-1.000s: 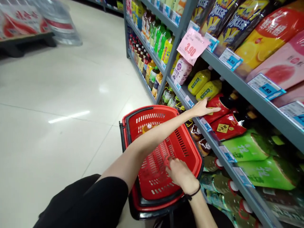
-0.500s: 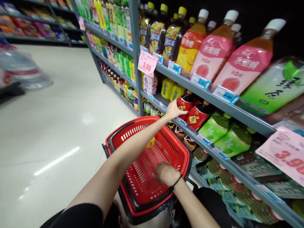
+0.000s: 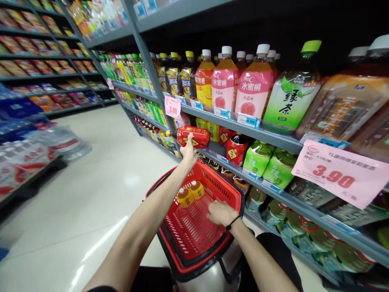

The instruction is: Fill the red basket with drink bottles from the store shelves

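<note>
Red-labelled bottle (image 3: 200, 137): centre of frame, just above basket's far end; lying nearly level in the air, yellow cap pointing left; glossy red wrap, dark liquid at neck, rounded body.
Left hand (image 3: 189, 156): closed around the bottle's body from below, thumb laid over the label.
Right hand (image 3: 221, 211): lower centre-right, over the basket; fingers bent, partly open, tips blurred; cannot tell if it holds anything.
Wristband (image 3: 233, 222): thin black cord with a small bead, right wrist.
Basket (image 3: 194, 231): lower centre; red plastic, slotted walls and floor, black rim.
Small orange bottles (image 3: 186, 198): two, squat, white caps, side by side in the basket's far left part.
Shelf red bottles (image 3: 237, 150): right of centre, shiny wraps, dark necks.
Green-labelled bottles (image 3: 258, 158): next right, smooth wraps.
Pink-labelled bottles (image 3: 225, 87): upper centre-right, upright, white ribbed caps.
Shelf edge (image 3: 270, 141): grey, straight, running diagonally.
Price sheet (image 3: 337, 174): right, flat pink paper, red "3.90".
Floor (image 3: 106, 174): left, pale glossy tiles, light streaks.
</note>
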### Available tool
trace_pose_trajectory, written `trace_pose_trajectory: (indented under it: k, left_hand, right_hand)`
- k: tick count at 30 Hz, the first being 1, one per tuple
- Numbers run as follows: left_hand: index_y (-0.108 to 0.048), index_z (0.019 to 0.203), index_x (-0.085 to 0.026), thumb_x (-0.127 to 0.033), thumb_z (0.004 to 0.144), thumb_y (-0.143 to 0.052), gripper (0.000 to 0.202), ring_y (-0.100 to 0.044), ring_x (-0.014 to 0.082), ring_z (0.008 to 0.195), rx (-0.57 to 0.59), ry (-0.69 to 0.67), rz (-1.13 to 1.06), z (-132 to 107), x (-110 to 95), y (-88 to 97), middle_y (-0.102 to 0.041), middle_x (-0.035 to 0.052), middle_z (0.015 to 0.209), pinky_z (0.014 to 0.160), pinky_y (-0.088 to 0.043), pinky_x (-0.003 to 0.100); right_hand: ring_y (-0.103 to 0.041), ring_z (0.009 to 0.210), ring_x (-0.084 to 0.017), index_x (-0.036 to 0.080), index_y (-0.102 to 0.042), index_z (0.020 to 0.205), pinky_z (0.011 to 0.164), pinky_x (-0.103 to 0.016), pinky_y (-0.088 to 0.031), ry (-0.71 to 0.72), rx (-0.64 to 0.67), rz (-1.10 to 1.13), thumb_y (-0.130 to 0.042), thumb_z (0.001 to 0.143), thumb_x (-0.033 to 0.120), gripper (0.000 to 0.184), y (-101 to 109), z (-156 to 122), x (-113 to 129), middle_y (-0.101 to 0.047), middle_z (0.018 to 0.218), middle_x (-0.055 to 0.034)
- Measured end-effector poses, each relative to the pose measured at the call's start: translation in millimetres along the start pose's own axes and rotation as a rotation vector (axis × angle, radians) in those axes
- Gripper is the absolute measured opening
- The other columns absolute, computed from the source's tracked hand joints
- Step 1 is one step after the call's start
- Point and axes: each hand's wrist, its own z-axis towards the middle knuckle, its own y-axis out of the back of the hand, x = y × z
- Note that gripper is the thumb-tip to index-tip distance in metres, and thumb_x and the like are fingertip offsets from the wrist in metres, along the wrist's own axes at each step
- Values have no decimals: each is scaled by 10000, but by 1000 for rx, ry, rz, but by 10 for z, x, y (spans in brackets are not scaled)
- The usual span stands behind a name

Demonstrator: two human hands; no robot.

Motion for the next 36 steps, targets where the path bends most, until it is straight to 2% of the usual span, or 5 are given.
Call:
trace_pose_trajectory:
  k: [9,13,19,28,36]
  left_hand:
    - [-724,1121,-236,-890,802,-593,739,-786,279,982,300,296,-18,-831,-252,1251,-816,101,1056,773,-667,388]
    - [-697,1076,-231,-802,681,-785,700,-777,329,1025,335,196,258,-1195,-275,1526,-809,118,1075,887,-645,461]
    - [-652,1211,-285,-467,526,-1001,790,-738,364,1154,439,-118,624,-1442,-469,1695,-773,94,1245,1039,-569,501]
    - [-559,1529,-434,-542,844,-794,732,-501,333,1518,822,-309,515,-1484,-700,1676,-573,8,1598,1280,-401,511]
    - [-554,1505,-355,-752,738,-813,901,-609,356,1394,858,-401,286,-1592,-630,1584,-641,77,1499,1217,-485,496]
  right_hand:
    - [-768,1058,-238,157,-616,1299,952,-338,-565,-82,-517,410,-232,1092,214,440,252,-12,72,-796,1095,-124]
    - [-757,1108,-231,179,-499,1530,820,-332,-640,-34,-354,830,-170,1112,504,624,200,-31,142,-656,1469,-149]
    - [-663,1325,-256,203,-495,1531,1113,-420,-552,146,-283,1145,-473,1017,554,622,19,-47,185,-639,1520,-129]
    - [-673,1303,-333,226,-564,1363,1135,-488,-529,189,-455,1274,-829,739,615,781,-261,-105,32,-705,1405,-152]
    - [-688,1265,-321,200,-532,1376,1118,-479,-544,306,-463,1284,-934,669,496,865,-243,-141,-5,-697,1387,-166]
